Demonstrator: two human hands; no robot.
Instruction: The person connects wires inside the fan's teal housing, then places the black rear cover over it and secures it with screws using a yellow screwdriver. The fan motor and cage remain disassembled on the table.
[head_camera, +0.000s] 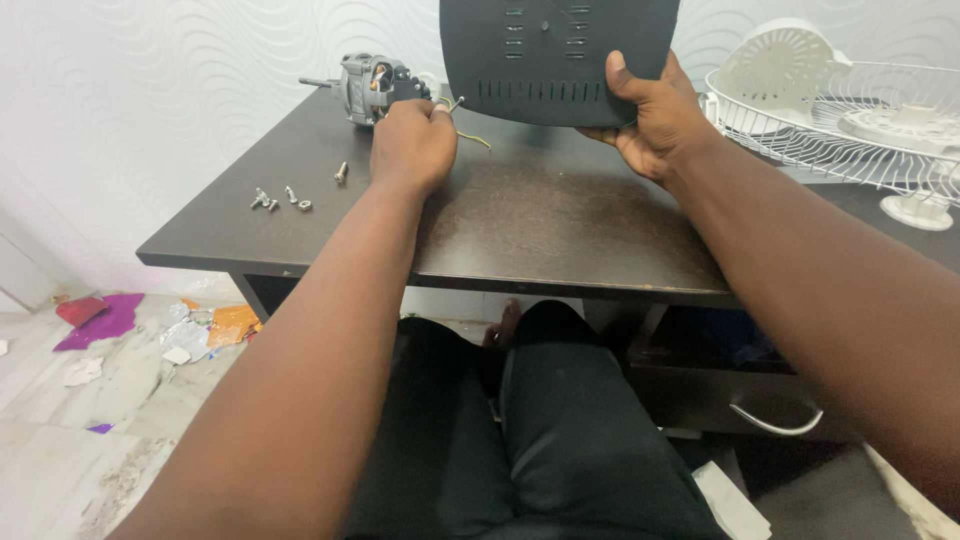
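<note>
At the top centre of the frame the right hand (655, 120) pinches the lower edge of a dark, slotted plastic cover panel (555, 55), thumb on its near face and fingers curled behind it out of sight; the panel's upper part is cut off by the frame edge. Just left of it, the left hand (412, 145) is closed into a loose fist over thin yellowish wires (470, 135), and its fingertips are hidden, so exactly how it grips them cannot be told. The wires run towards a small grey metal electric motor (372, 88) on the dark brown wooden table (560, 220), partly blocked by the fist. Loose silver screws (285, 197) lie at left; a white wire fan guard (860, 130) is cropped at upper right.
</note>
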